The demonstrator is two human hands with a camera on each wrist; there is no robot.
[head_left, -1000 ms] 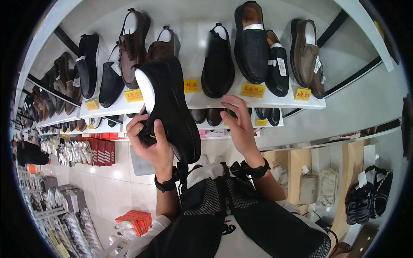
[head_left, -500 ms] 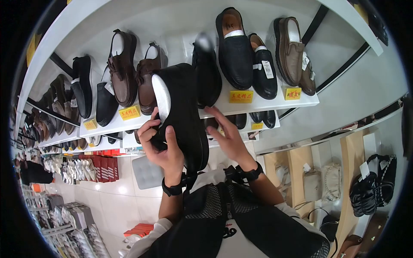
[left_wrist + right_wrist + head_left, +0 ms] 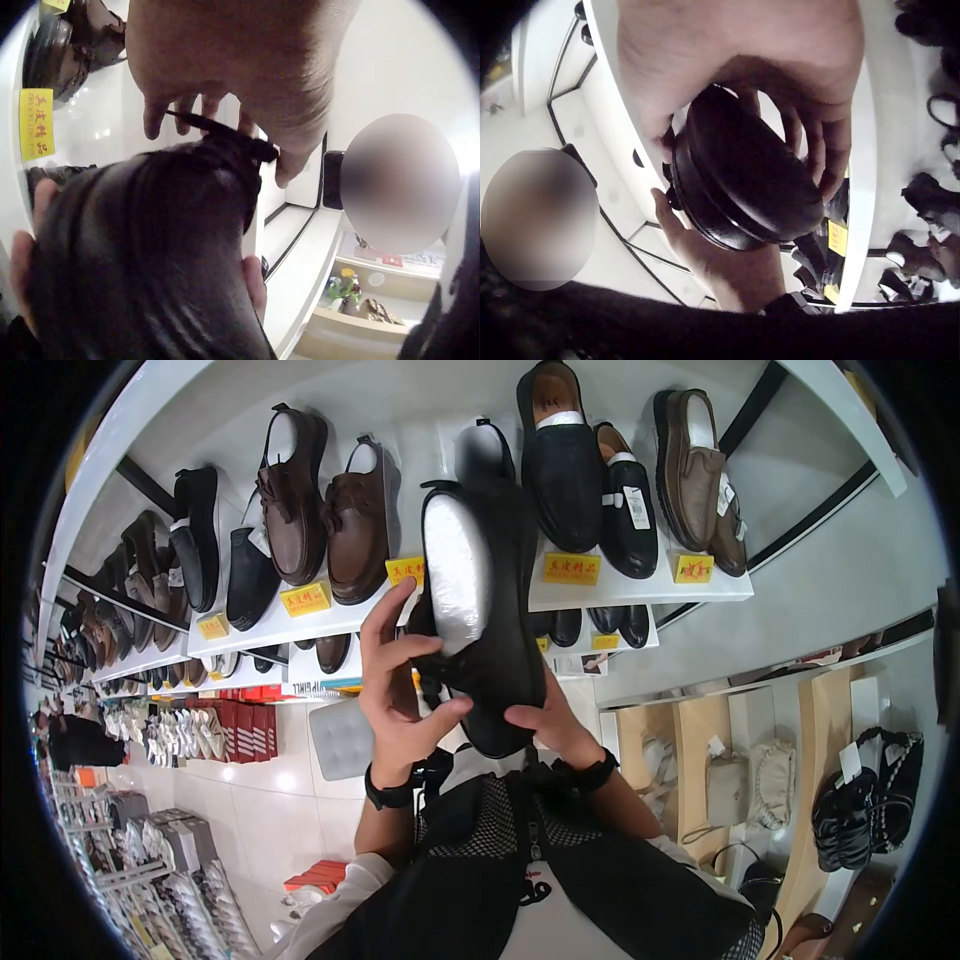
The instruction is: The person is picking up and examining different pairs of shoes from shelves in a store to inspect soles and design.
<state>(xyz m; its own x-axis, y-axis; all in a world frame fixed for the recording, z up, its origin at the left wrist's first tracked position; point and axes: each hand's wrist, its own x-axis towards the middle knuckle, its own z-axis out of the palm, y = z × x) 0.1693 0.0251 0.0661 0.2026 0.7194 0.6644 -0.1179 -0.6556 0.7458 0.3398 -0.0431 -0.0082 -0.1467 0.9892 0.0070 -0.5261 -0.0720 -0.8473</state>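
Note:
A black shoe (image 3: pixel 507 600) with white stuffing (image 3: pixel 457 565) in its opening is held upright, toe down, in front of the shelf. My right hand (image 3: pixel 568 732) grips it near the toe, thumb on its front; in the right wrist view the fingers of the right hand (image 3: pixel 742 67) curl round the dark shoe (image 3: pixel 742 165). Beside the shoe's opening, my left hand (image 3: pixel 395 695) has its fingers spread, with fingertip and thumb touching its side. In the left wrist view, the left hand (image 3: pixel 240 67) is over a thin black strap or lace (image 3: pixel 221 133) on the shoe (image 3: pixel 142 247).
Brown lace-up shoes (image 3: pixel 357 530), black slip-ons (image 3: pixel 562 480) and taupe shoes (image 3: pixel 690 490) stand on a white shelf (image 3: pixel 640 592) with yellow labels (image 3: pixel 572 568). Bags (image 3: pixel 770 785) sit on wooden shelving at right. A grey stool (image 3: pixel 342 740) is on the floor.
The shoe has moved right and turned so its opening faces me more. My right hand has taken hold near the toe, and my left hand has loosened its grip, fingers now spread.

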